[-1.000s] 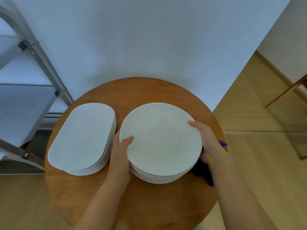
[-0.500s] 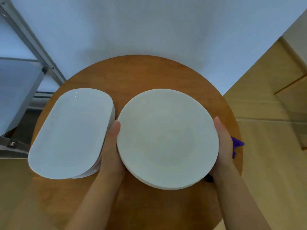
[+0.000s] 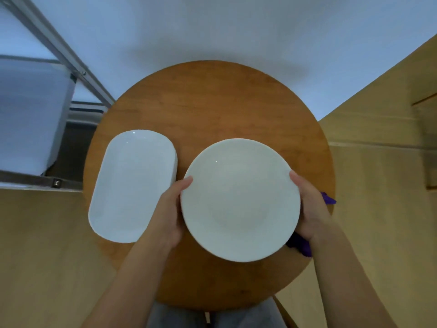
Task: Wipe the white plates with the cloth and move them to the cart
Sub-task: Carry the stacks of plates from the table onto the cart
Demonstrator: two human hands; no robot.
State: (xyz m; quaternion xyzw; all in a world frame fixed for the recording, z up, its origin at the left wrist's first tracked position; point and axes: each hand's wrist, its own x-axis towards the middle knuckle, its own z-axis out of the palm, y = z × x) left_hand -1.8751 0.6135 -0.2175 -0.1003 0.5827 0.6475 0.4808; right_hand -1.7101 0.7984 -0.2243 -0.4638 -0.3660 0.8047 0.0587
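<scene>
Holding a round white ceramic plate [image 3: 240, 200] by opposite rims above the round wooden table [image 3: 212, 102]: left hand [image 3: 169, 216] and right hand [image 3: 312, 209], each grip clamped on it. Purple cloth [image 3: 301, 246] under right hand. Oblong white plates [image 3: 132, 183] left of the round plate; metal cart [image 3: 35, 114] beyond the table's left edge.

Oval plates [image 3: 132, 183] left of round plate [image 3: 240, 200]

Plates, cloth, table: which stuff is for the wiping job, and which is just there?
For the job: round plates held by left hand and right hand; oblong plates; purple cloth; cart.
Just there: wooden table; wall.
</scene>
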